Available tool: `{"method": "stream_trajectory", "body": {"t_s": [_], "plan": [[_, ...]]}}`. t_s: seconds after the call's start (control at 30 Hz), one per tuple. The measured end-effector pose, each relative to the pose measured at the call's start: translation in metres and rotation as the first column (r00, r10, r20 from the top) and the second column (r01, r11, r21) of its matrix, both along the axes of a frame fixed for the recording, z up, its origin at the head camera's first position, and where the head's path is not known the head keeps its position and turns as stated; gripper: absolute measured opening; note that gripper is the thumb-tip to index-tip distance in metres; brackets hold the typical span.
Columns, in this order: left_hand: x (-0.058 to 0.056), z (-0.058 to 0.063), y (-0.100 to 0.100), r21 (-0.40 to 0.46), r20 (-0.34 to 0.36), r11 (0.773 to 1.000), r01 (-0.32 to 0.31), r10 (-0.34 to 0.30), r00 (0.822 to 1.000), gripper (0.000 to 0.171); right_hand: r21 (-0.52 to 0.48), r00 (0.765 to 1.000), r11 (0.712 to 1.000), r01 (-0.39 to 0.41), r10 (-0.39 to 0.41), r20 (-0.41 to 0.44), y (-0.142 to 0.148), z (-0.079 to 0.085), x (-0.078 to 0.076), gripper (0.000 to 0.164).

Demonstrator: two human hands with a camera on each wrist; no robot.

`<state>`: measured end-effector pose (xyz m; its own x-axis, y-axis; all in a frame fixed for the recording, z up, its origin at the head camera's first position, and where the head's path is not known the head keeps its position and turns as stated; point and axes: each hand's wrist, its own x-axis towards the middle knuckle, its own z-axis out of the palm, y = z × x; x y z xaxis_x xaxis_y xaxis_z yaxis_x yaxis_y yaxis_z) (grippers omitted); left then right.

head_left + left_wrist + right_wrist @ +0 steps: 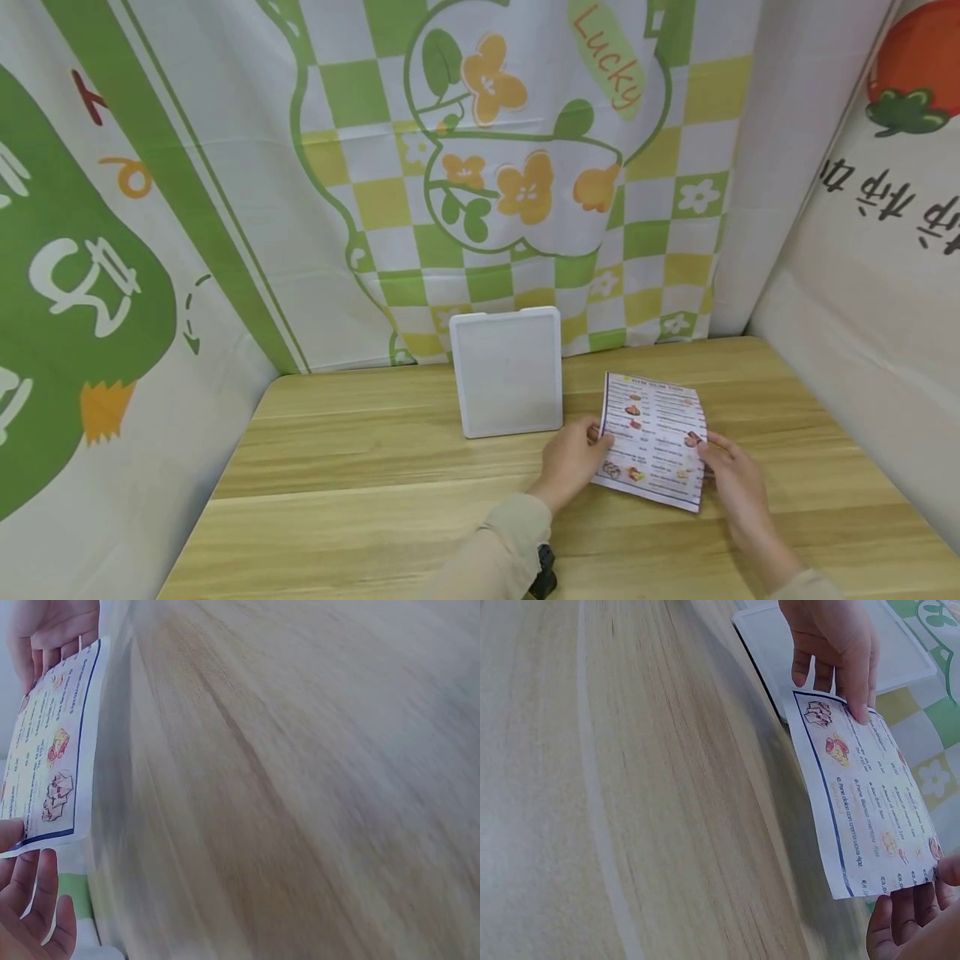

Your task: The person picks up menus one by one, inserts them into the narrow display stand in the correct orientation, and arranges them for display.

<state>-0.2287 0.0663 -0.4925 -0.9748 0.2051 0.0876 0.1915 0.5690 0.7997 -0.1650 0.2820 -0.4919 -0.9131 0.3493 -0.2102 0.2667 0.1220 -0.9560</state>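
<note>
Standing leftmost, the white frame point(508, 372) seemed bumpable by the left hand point(573, 458), which pinched the left edge of the printed sheet point(652, 442) above the table point(360, 475); the right hand point(738, 492) pinched its right edge, and uneven pulling could have creased it.

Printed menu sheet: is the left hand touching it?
Touching: in the right wrist view, the left hand has its thumb on the face of the printed menu sheet.

Your wood-grained table point(337, 458) carries a white-framed board point(508, 375), which stands up before you near the back edge.
</note>
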Motion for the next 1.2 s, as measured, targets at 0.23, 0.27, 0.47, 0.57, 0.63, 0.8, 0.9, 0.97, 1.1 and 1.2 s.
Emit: {"method": "stream_trajectory", "body": {"t_s": [0.23, 0.27, 0.47, 0.57, 0.63, 0.8, 0.9, 0.97, 1.1, 1.2], "plan": [[0.005, 0.007, -0.009, -0.008, -0.066, 0.999, 0.044, -0.044, 0.997, 0.028, 0.011, 0.999, 1.000, 0.022, -0.021, -0.026, -0.001, 0.005, 0.004, 0.050], [0.005, 0.008, -0.010, -0.006, -0.070, 0.999, 0.048, -0.048, 0.996, 0.028, 0.021, 0.999, 0.999, 0.024, -0.024, -0.028, -0.002, 0.006, 0.005, 0.049], [0.011, 0.015, -0.020, -0.014, -0.088, 0.998, 0.063, -0.064, 0.994, 0.025, 0.082, 0.999, 0.996, 0.016, -0.012, -0.046, -0.003, 0.012, 0.011, 0.049], [0.014, 0.020, -0.026, -0.029, -0.097, 0.997, 0.067, -0.070, 0.993, 0.023, 0.098, 0.999, 0.995, -0.002, 0.006, -0.044, -0.005, 0.016, 0.014, 0.049], [0.016, 0.023, -0.030, -0.040, -0.106, 0.997, 0.065, -0.069, 0.992, 0.021, 0.105, 0.999, 0.994, -0.010, 0.015, -0.041, -0.007, 0.019, 0.017, 0.048], [0.021, 0.029, -0.040, -0.064, -0.129, 0.996, 0.057, -0.065, 0.990, 0.019, 0.128, 0.997, 0.991, -0.026, 0.036, -0.075, -0.013, 0.025, 0.023, 0.045], [0.024, 0.033, -0.047, -0.062, -0.129, 0.997, 0.054, -0.062, 0.990, 0.020, 0.141, 0.991, 0.989, -0.038, 0.056, -0.120, -0.018, 0.029, 0.026, 0.041], [0.027, 0.035, -0.052, -0.057, -0.131, 0.997, 0.054, -0.061, 0.990, 0.020, 0.143, 0.986, 0.988, -0.054, 0.075, -0.147, -0.022, 0.031, 0.028, 0.038], [0.031, 0.039, -0.062, -0.053, -0.147, 0.997, 0.052, -0.060, 0.987, 0.020, 0.123, 0.976, 0.988, -0.093, 0.115, -0.183, -0.029, 0.036, 0.030, 0.036], [0.034, 0.041, -0.071, -0.056, -0.159, 0.997, 0.047, -0.056, 0.986, 0.019, 0.098, 0.971, 0.988, -0.116, 0.133, -0.196, -0.035, 0.040, 0.032, 0.037]]}}
